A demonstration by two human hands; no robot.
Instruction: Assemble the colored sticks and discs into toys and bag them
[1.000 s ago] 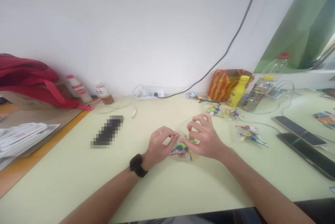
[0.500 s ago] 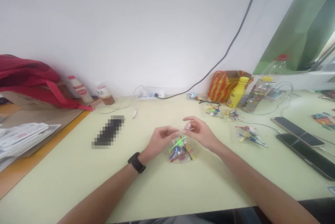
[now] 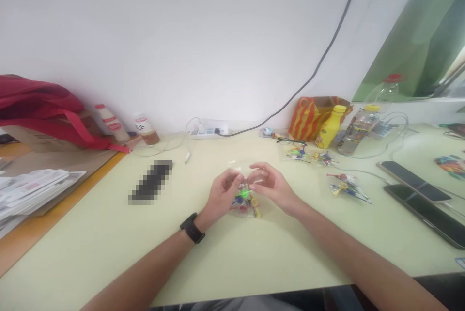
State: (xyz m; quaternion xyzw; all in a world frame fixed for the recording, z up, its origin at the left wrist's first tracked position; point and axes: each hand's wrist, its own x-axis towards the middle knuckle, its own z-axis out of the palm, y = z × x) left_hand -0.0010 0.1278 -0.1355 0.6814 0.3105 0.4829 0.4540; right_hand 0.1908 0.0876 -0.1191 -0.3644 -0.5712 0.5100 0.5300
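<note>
A small clear plastic bag (image 3: 246, 200) of bright toy pieces (green, blue, red, yellow) hangs just above the pale green table (image 3: 109, 233) at its middle. My left hand (image 3: 221, 195), with a black watch on the wrist, pinches the bag's top edge from the left. My right hand (image 3: 271, 186) pinches the same top edge from the right. The two sets of fingertips nearly meet over the bag. Both hands are closed on the bag.
More small bags of toy pieces (image 3: 345, 188) lie to the right, with two phones (image 3: 428, 204) beyond. Bottles (image 3: 329, 128), an orange bag (image 3: 308, 115) and a power strip (image 3: 209, 131) line the wall. A dark blurred object (image 3: 150, 181) and a red bag (image 3: 43, 107) lie left.
The hands have come closer together at the bag's top edge. The bag has shifted slightly left and up with them.
</note>
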